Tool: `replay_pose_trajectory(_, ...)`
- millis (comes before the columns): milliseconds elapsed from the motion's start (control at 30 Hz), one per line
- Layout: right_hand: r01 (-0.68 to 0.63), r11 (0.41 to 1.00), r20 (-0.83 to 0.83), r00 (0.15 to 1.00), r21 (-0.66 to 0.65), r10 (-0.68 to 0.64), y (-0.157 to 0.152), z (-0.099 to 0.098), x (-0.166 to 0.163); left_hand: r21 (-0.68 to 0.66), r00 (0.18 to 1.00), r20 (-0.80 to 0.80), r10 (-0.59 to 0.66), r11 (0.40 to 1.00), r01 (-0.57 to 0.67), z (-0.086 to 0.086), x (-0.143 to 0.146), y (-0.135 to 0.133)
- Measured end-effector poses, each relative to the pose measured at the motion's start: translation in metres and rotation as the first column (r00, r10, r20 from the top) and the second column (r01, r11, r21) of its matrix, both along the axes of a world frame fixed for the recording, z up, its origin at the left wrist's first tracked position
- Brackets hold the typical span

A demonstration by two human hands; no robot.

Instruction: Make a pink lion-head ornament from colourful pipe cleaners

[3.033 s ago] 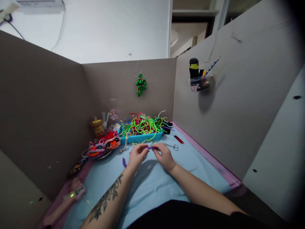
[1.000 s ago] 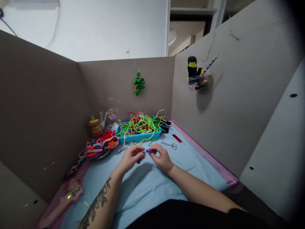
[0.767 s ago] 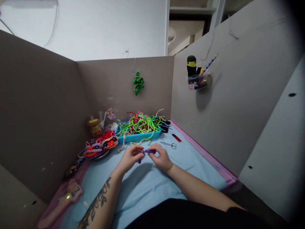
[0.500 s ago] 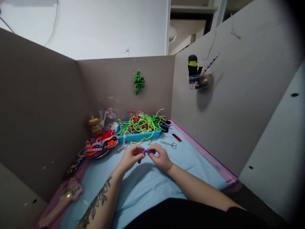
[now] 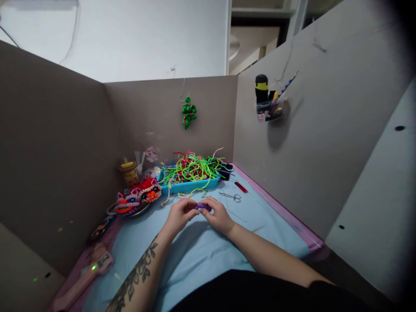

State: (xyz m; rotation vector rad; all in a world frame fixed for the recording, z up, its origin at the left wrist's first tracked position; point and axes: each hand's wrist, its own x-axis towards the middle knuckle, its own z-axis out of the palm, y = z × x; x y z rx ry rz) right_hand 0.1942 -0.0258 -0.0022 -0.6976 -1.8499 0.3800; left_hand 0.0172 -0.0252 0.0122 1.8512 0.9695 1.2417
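Observation:
Between my two hands is a short purple fuzzy strip that looks like a pipe cleaner (image 5: 203, 207), partly covered by fingers. My left hand (image 5: 180, 213) pinches its left end between thumb and fingertips. On the other end, my right hand (image 5: 218, 214) is closed with thumb and forefinger. Both hands hover close together over the blue cloth (image 5: 208, 251). Just beyond them stands a blue tray (image 5: 190, 187) heaped with green, red and other coloured pipe cleaners (image 5: 195, 167). Small scissors (image 5: 232, 197) lie to the right of my hands.
Colourful fuzzy crafted figures (image 5: 138, 198) sit in a dish at left, near a jar (image 5: 128, 173). A pink hot-glue gun (image 5: 94, 271) lies front left. A red bar (image 5: 241, 187) is beyond the scissors. Grey panels enclose three sides, with a hanging green ornament (image 5: 189, 113) and tool cup (image 5: 269, 111).
My hands have drawn slightly closer together. Less of the purple strip shows now, and the end that hung below my left fingers is mostly hidden.

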Motion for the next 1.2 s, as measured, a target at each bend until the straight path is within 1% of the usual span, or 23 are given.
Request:
replay_pose_trajectory(200, 0.050, 0.999, -0.008, 0.999, -0.022, -0.050, 0.001, -0.001, -0.001, 0.080, 0.997, -0.077, 0.030, 0.997, -0.024, -0.003, 0.000, 0.002)
replay_pose_trajectory(333, 0.053, 0.998, -0.013, 0.998, -0.018, -0.054, 0.003, -0.003, -0.001, 0.132, 0.991, -0.123, 0.051, 0.991, -0.034, -0.002, 0.000, 0.002)
replay_pose_trajectory(467, 0.050, 0.999, -0.017, 0.999, -0.005, -0.050, 0.004, -0.004, -0.001, 0.133, 0.993, -0.109, 0.052, 0.990, -0.037, -0.003, 0.001, 0.002)
replay_pose_trajectory(733, -0.007, 0.999, -0.003, 1.000, 0.046, 0.007, 0.001, 0.001, 0.000, 0.110, 0.997, -0.040, 0.066, 0.992, -0.062, -0.004, 0.002, 0.002)
replay_pose_trajectory(800, -0.015, 0.998, -0.007, 1.000, 0.055, 0.016, 0.000, 0.001, 0.000, 0.084, 0.997, -0.026, 0.067, 0.994, -0.065, -0.005, 0.002, 0.002)
replay_pose_trajectory(900, -0.011, 0.998, -0.005, 1.000, 0.054, 0.011, 0.001, 0.000, 0.000, 0.008, 0.999, -0.004, 0.053, 0.999, -0.053, -0.005, 0.003, 0.002)
replay_pose_trajectory(1067, 0.042, 0.998, -0.001, 0.999, 0.046, -0.042, 0.005, -0.004, 0.000, -0.129, 0.999, 0.051, 0.000, 0.992, 0.007, 0.000, 0.003, 0.001)
replay_pose_trajectory(1200, 0.072, 0.997, 0.007, 0.997, 0.037, -0.072, 0.005, -0.004, 0.000, -0.202, 0.993, 0.107, -0.045, 0.977, 0.066, 0.005, 0.003, -0.001)
